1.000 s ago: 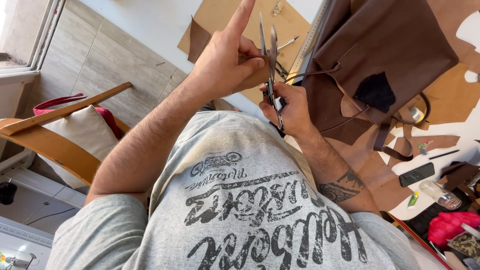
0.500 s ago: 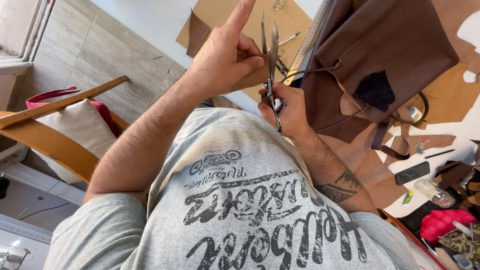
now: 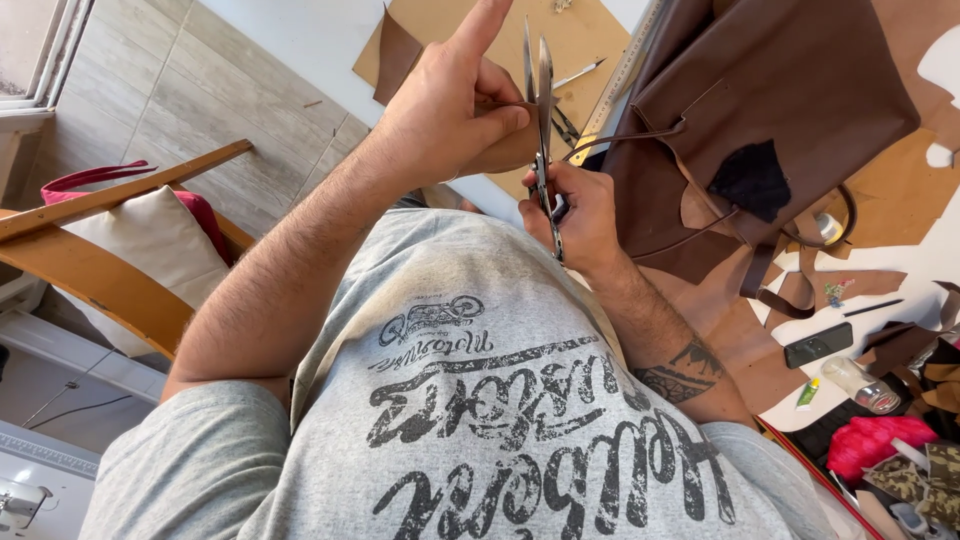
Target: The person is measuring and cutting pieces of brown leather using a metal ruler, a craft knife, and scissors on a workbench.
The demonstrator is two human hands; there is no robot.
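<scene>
Right hand (image 3: 585, 215) is wrapped around the handles of a pair of long steel scissors (image 3: 541, 110), blades pointing up and away, standing almost together with only a sliver of gap between them. The grip there is closed firmly on the handles. Left hand (image 3: 450, 110) comes in from the other side, thumb and bent fingers pinching a narrow brown leather strap (image 3: 625, 137) right against the blades, index finger sticking straight up and clear. So that grip is narrow, holding the strap end.

The strap runs off to the right and joins the big dark brown leather bag (image 3: 760, 110) lying on the white bench (image 3: 300, 40); the cut point itself is up in the air, above the bench and close in front of the person's chest.

To do this well, I'd say the strap wants to be taut between the pinch and the bag, so the blades bite cleanly rather than fold the leather. Keep the pinching fingertips just beside the blades, not between them; that raised index finger is well placed. Square the blades across the strap for a straight end, and close in one steady squeeze near the pivot, where the leverage is best.

On the bench, a metal ruler (image 3: 625, 70) lies over a tan sheet (image 3: 580, 40), with leather offcuts around.
</scene>
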